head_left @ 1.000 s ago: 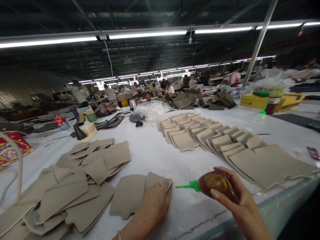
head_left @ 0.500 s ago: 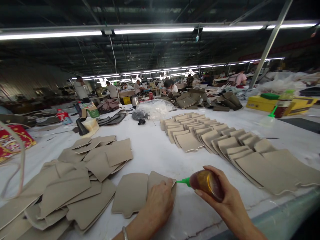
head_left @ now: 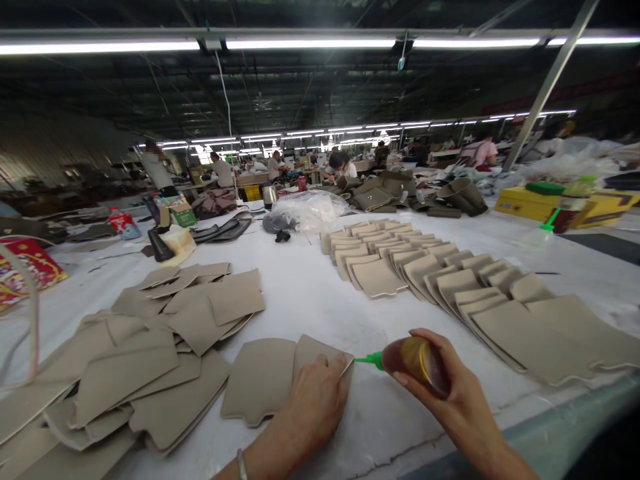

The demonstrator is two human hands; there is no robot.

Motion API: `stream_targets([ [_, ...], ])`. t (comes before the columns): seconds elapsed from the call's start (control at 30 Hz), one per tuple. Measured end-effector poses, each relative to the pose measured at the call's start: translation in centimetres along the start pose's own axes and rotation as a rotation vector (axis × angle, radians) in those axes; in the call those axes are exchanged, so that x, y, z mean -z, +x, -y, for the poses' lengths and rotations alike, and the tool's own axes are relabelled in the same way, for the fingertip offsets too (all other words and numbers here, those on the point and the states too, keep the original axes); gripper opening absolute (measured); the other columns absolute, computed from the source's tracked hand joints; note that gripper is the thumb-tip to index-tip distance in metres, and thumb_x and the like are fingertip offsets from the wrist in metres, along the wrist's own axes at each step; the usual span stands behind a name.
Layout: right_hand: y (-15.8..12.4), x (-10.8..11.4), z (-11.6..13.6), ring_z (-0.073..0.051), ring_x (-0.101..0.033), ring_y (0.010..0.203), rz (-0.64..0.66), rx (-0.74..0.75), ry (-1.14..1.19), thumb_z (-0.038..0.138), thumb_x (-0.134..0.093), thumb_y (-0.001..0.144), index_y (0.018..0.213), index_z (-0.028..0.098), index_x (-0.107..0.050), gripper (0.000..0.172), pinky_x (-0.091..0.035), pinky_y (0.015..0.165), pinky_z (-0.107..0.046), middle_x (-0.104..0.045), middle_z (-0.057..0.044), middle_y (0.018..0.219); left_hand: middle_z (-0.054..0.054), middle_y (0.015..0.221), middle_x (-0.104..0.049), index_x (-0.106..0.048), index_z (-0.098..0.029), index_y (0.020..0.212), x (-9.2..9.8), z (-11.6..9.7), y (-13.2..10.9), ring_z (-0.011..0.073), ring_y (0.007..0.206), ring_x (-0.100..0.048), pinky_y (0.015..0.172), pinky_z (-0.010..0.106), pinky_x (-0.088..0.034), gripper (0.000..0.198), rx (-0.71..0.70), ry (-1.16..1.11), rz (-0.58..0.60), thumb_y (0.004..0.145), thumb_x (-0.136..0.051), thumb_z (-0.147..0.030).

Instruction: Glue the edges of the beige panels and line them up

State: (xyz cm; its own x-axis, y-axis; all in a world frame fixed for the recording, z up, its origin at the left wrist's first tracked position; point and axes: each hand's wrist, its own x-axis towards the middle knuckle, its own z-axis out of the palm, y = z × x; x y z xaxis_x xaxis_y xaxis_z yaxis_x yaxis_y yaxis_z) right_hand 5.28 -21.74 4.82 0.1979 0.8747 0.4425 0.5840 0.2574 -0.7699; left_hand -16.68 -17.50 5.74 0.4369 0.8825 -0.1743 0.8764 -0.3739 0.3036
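Observation:
My left hand [head_left: 320, 400], a bracelet at its wrist, has its fingers bent over the right edge of a folded taupe leather piece [head_left: 263, 377] and grips it there. The piece lies on the white table with a fold down its middle. In my right hand [head_left: 453, 380] is a squeeze bottle [head_left: 417, 363] of amber-brown liquid, tipped on its side. Its green nozzle [head_left: 369, 359] points left, and the tip is at the piece's right edge, close to my left fingertips. Whether liquid is coming out cannot be seen.
Loose taupe pieces [head_left: 140, 353] are heaped on the left. Overlapping rows of similar pieces [head_left: 415, 267] fan out on the right. Farther back are a clear plastic bag [head_left: 310, 212], dark leather parts [head_left: 385, 193], a yellow box [head_left: 525, 202] and a second green-nozzled bottle [head_left: 550, 220]. People work in the background.
The view has tilted down a little. Both hands keep their holds, and the nozzle tip stays at the piece's right edge with hardly any shift.

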Motion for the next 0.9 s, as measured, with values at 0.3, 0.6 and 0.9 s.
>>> stream_targets([
  [0.3, -0.1, 0.2, -0.6, -0.025, -0.056, 0.098, -0.02, -0.012, 0.024, 0.046, -0.068, 0.08, 0.119, 0.029, -0.048, 0.047, -0.044, 0.087, -0.035, -0.055, -0.002, 0.11, 0.009, 0.104, -0.06, -0.041, -0.027, 0.139, 0.0, -0.1, -0.2, 0.0248, 0.088, -0.061, 0.077, 0.034, -0.044, 0.049, -0.007, 0.029, -0.006, 0.091, -0.03, -0.026],
  [0.6, 0.1, 0.3, -1.4, -0.025, -0.056, 0.097, 0.025, -0.123, 0.157, 0.049, -0.07, 0.078, 0.117, 0.028, -0.048, 0.049, -0.043, 0.086, -0.036, -0.055, -0.002, 0.107, 0.008, 0.103, -0.059, -0.041, -0.028, 0.138, -0.1, -0.3, -0.3, 0.0236, 0.086, -0.06, 0.077, 0.034, -0.044, 0.048, -0.012, 0.039, -0.005, 0.093, -0.027, -0.027],
  [0.9, -0.5, 0.5, -1.5, -0.023, -0.057, 0.09, 0.07, -0.163, 0.226, 0.05, -0.07, 0.077, 0.116, 0.027, -0.047, 0.05, -0.046, 0.079, -0.03, -0.058, 0.0, 0.098, 0.009, 0.105, -0.059, -0.042, -0.025, 0.138, 0.6, -0.4, -0.6, 0.0247, 0.089, -0.061, 0.077, 0.035, -0.046, 0.048, -0.038, 0.018, -0.003, 0.093, -0.026, -0.03],
])
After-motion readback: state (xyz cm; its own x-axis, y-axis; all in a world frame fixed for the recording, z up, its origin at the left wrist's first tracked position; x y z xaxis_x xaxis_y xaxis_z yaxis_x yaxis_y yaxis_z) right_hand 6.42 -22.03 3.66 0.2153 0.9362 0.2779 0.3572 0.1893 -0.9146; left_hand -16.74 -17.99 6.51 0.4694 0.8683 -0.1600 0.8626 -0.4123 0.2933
